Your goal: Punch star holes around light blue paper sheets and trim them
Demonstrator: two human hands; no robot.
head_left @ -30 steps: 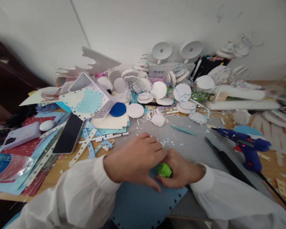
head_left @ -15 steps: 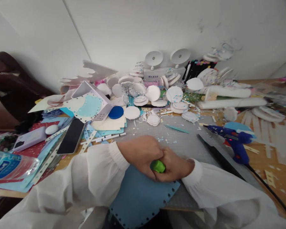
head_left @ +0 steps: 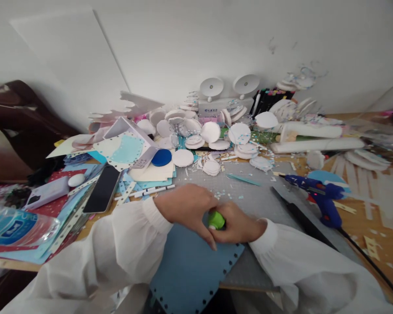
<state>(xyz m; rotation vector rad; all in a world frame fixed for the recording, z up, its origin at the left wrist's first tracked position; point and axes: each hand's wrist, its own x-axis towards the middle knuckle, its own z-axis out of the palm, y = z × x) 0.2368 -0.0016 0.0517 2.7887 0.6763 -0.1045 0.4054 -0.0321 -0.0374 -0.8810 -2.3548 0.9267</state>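
Observation:
A small bright green craft punch [head_left: 217, 220] is gripped in my right hand [head_left: 235, 222], its fingers curled round it. My left hand [head_left: 188, 208] lies just left of the punch, its thumb stretched downward over a blue paper sheet [head_left: 186, 264] and its other fingers bent beyond the sheet's upper edge. The two hands meet near the thumbs. Rows of small dark punched holes run along the sheet's right and lower edges. The sheet's upper edge is hidden under my hands and sleeves.
A grey cutting mat [head_left: 249, 192] carries paper scraps and a blue strip [head_left: 244, 179]. To the right lie a black-handled knife [head_left: 298, 213] and a blue glue gun [head_left: 317, 189]. On the left are a phone [head_left: 102, 190] and a water bottle [head_left: 19, 226]. White discs [head_left: 211, 132] are heaped behind.
My left hand has loosened from around the punch and shifted slightly left, its thumb now straighter. More of the green punch shows. The view has tilted a little.

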